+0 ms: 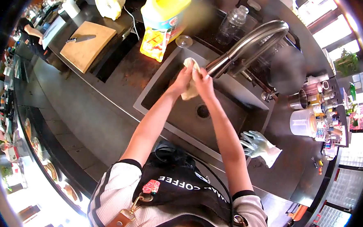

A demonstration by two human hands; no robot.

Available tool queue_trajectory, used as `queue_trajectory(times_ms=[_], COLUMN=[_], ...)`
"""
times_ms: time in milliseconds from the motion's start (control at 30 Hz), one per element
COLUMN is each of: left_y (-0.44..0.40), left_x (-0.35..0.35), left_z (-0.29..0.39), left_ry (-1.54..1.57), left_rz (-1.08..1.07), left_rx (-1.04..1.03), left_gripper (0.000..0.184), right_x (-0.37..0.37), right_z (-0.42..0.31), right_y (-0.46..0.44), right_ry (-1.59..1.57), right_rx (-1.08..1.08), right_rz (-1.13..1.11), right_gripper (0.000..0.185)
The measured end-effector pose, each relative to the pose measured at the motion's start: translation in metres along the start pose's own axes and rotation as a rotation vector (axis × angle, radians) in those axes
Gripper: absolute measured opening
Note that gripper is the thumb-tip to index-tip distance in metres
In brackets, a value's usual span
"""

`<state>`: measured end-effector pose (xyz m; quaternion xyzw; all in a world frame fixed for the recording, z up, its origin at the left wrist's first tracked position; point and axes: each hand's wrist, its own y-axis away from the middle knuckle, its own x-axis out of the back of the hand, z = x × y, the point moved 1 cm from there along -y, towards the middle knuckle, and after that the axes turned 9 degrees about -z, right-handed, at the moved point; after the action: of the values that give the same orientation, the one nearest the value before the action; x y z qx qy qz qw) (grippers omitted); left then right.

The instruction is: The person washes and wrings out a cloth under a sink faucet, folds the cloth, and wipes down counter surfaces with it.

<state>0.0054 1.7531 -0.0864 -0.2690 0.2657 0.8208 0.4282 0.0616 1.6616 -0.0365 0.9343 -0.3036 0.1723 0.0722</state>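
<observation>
My left hand (183,79) and my right hand (204,83) are close together over the sink (172,125). Both are closed on a pale cream cloth (189,93), which bunches up between them and hangs down below. Just beyond my right hand is the spray head of the metal faucet (217,66); whether the hand touches it I cannot tell. The drain (203,111) shows in the sink floor below my hands. My fingertips are partly hidden by the cloth and blur.
Translucent gloves (258,145) lie over the sink's right edge. Left of the sink are a yellow jug (164,8), a yellow-red packet (154,44) and a cutting board (84,53) with a knife (82,38). A white tub (303,122) stands right. Another person (33,34) is far left.
</observation>
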Motion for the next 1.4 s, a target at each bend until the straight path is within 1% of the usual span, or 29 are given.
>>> queue_trajectory(times_ms=[33, 67, 100, 167, 200, 233, 267, 367, 400, 433, 500, 533, 567, 600, 700, 733, 767, 800, 867, 900, 967, 1033, 1133, 1167, 1233, 1267, 1300, 1333, 1400], left_y=[-0.035, -0.041, -0.040, -0.030, -0.018, -0.013, -0.021, 0.010, -0.009, -0.021, -0.031, -0.025, -0.013, -0.057, -0.025, -0.021, -0.017, -0.014, -0.005, -0.004, -0.003, -0.001, -0.010, -0.013, -0.007, 0.004, 0.007, 0.000, -0.013], left_x=[0.045, 0.042, 0.031, 0.027, 0.022, 0.018, 0.025, -0.025, -0.014, -0.007, -0.011, -0.024, -0.038, 0.000, -0.021, -0.017, -0.013, -0.010, 0.002, 0.012, 0.032, 0.035, 0.048, 0.053, 0.035, 0.010, -0.002, -0.002, 0.013], left_z=[-0.044, -0.052, -0.053, -0.053, -0.047, -0.043, -0.050, -0.012, -0.032, -0.048, -0.047, -0.033, -0.013, -0.043, 0.011, 0.015, 0.018, 0.023, 0.041, 0.043, 0.044, 0.037, 0.013, -0.004, -0.017, -0.017, -0.024, -0.036, -0.058], left_ry=[-0.080, 0.050, 0.197, -0.090, -0.256, -0.370, -0.206, -0.362, -0.368, -0.676, -1.125, -1.266, -1.184, -1.102, -0.782, -0.826, -0.870, -0.914, -0.575, -0.641, -0.736, -0.565, -0.285, -0.257, -0.158, -0.086, 0.039, 0.077, 0.076], left_rz=[-0.160, -0.395, -0.642, -0.517, -0.420, -0.358, -0.441, -0.178, -0.150, -0.162, -0.133, -0.095, -0.079, -0.102, -0.111, -0.099, -0.088, -0.078, 0.008, 0.003, -0.058, -0.007, -0.035, -0.073, -0.055, -0.001, 0.028, -0.017, -0.169], left_rx=[-0.058, -0.153, -0.211, -0.211, -0.166, -0.124, -0.059, 0.192, 0.179, -0.114, -0.284, -0.141, -0.277, -0.438, -0.122, -0.177, -0.232, -0.289, -0.079, -0.102, -0.051, -0.165, -0.239, -0.166, 0.023, 0.142, 0.135, 0.127, 0.097], left_gripper=[0.040, 0.038, 0.037, 0.035, 0.034, 0.033, 0.032, 0.029, 0.029, 0.029, 0.032, 0.034, 0.029, 0.023, 0.017, 0.017, 0.018, 0.019, 0.024, 0.025, 0.023, 0.025, 0.030, 0.032, 0.034, 0.035, 0.037, 0.034, 0.027], right_x=[-0.018, -0.022, -0.024, -0.018, -0.010, -0.011, -0.012, 0.002, 0.019, 0.028, 0.036, 0.041, 0.047, 0.052, 0.065, 0.067, 0.066, 0.069, 0.078, 0.082, 0.084, 0.078, 0.051, 0.044, 0.005, -0.007, -0.019, -0.020, -0.036], right_z=[0.016, -0.004, 0.002, 0.013, 0.015, 0.027, 0.040, 0.047, 0.044, 0.055, 0.087, 0.096, 0.096, 0.086, 0.038, 0.034, 0.058, 0.069, 0.083, 0.083, 0.059, 0.052, 0.062, 0.061, 0.060, 0.050, 0.039, -0.003, 0.038], right_y=[-0.007, -0.005, -0.013, -0.017, -0.014, -0.017, -0.020, -0.013, -0.011, -0.011, -0.017, -0.014, -0.005, 0.005, 0.023, 0.025, 0.013, 0.010, 0.007, 0.006, 0.006, 0.002, -0.008, -0.015, -0.028, -0.028, -0.027, -0.010, -0.019], right_ry=[0.086, 0.279, 0.146, 0.504, 0.348, 0.382, 0.420, 0.297, 0.170, 0.208, 0.129, 0.084, -0.205, -0.495, 0.107, 0.314, 0.387, 0.228, -0.091, -0.091, -0.036, -0.025, -0.779, -0.506, -0.606, -0.460, -0.308, 0.050, 0.431], right_rx=[0.237, 0.343, 0.186, 0.057, -0.033, -0.039, -0.046, -0.262, -0.209, -0.160, -0.036, -0.052, -0.066, -0.074, -0.207, -0.244, -0.271, -0.245, -0.191, -0.138, -0.255, -0.300, -0.319, -0.281, -0.167, -0.053, 0.049, 0.177, 0.353], right_rz=[0.098, 0.158, 0.168, 0.237, 0.217, 0.299, 0.382, 0.567, 0.470, 0.381, 0.228, 0.179, 0.035, -0.108, -0.458, -0.564, -0.535, -0.523, -0.491, -0.496, -0.446, -0.395, -0.347, -0.335, -0.172, -0.115, -0.043, -0.026, 0.129], right_gripper=[0.026, 0.031, 0.028, 0.033, 0.037, 0.035, 0.034, 0.031, 0.027, 0.025, 0.021, 0.025, 0.028, 0.032, 0.037, 0.036, 0.032, 0.032, 0.032, 0.037, 0.040, 0.043, 0.042, 0.045, 0.030, 0.027, 0.025, 0.026, 0.026])
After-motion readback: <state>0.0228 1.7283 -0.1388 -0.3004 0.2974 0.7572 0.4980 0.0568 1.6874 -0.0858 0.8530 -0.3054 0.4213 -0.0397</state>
